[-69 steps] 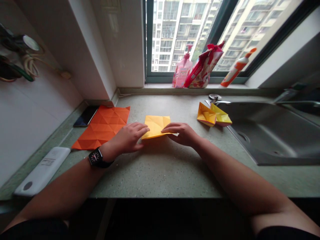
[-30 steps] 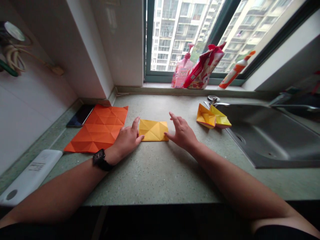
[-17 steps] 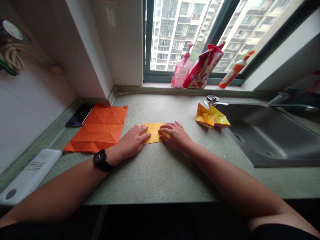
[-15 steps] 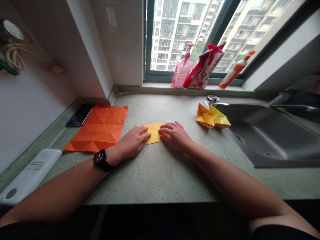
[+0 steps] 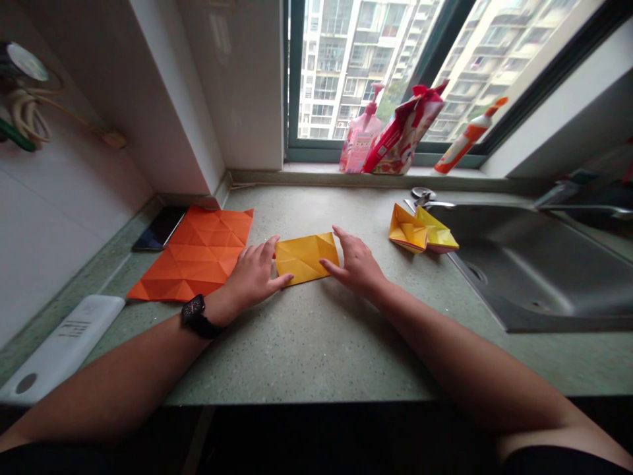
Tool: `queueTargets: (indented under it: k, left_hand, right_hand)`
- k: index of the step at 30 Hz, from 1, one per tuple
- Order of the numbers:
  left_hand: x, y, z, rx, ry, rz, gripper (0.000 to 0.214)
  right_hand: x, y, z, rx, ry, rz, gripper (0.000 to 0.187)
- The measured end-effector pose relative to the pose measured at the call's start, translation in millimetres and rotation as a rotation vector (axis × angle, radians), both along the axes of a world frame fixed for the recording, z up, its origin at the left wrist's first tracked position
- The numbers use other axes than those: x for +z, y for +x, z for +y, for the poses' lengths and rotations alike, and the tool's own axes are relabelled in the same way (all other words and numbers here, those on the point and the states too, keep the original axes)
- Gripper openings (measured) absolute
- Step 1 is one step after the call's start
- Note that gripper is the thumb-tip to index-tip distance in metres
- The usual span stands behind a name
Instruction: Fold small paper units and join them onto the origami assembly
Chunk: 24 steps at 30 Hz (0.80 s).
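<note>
Between my two hands lies a creased rectangle of yellow paper (image 5: 305,257) on the counter, slightly tilted. At its left end is my left hand (image 5: 252,269), open, with the thumb by the lower left corner and the fingers along the left edge. My right hand (image 5: 360,265) is open at the other end, its thumb over the paper's lower right part and its fingers spread beyond the right edge. Left of my left hand, a creased orange sheet (image 5: 202,254) lies spread out.
Two folded paper pieces, one orange-yellow (image 5: 406,229) and one yellow (image 5: 438,231), stand beside the steel sink (image 5: 554,277). A phone (image 5: 159,229) and a white slab-like device (image 5: 66,346) lie left. A pink pump bottle (image 5: 360,142), a red bag (image 5: 405,135) and an orange-white bottle (image 5: 465,142) line the windowsill.
My hands have moved apart toward the paper's ends, and their fingers have spread, uncovering more of its surface. The other things have stayed in place.
</note>
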<state>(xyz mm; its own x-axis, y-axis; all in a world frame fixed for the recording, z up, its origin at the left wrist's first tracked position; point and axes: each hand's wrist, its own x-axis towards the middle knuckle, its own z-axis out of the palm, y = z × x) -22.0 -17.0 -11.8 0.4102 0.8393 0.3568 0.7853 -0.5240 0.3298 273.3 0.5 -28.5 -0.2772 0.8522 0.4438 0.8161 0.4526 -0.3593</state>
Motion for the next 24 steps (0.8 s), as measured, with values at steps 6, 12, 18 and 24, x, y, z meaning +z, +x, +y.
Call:
queueTargets:
  k: [6,12,18,24]
  left_hand:
    - [10.8,-2.2,-2.1,-0.073,-0.011,-0.320,0.076]
    - [28.5,-3.3,-7.2,-0.093,0.051,-0.698,0.060]
    - [36.1,-3.6,-9.1,-0.030,0.036,-0.700,0.069]
    - [29.4,-8.0,-3.1,-0.247,0.102,-0.114,0.042]
  right_hand:
    - [5.0,6.2,4.3,0.048,-0.185,0.227,0.102]
    - [30.1,3.0,-6.2,0.284,-0.194,0.419,0.041]
    - [39.5,0.2,-11.7,0.354,-0.488,0.745,0.038]
    - [21.4,12.5,1.6,-0.004,-0.352,0.206,0.051]
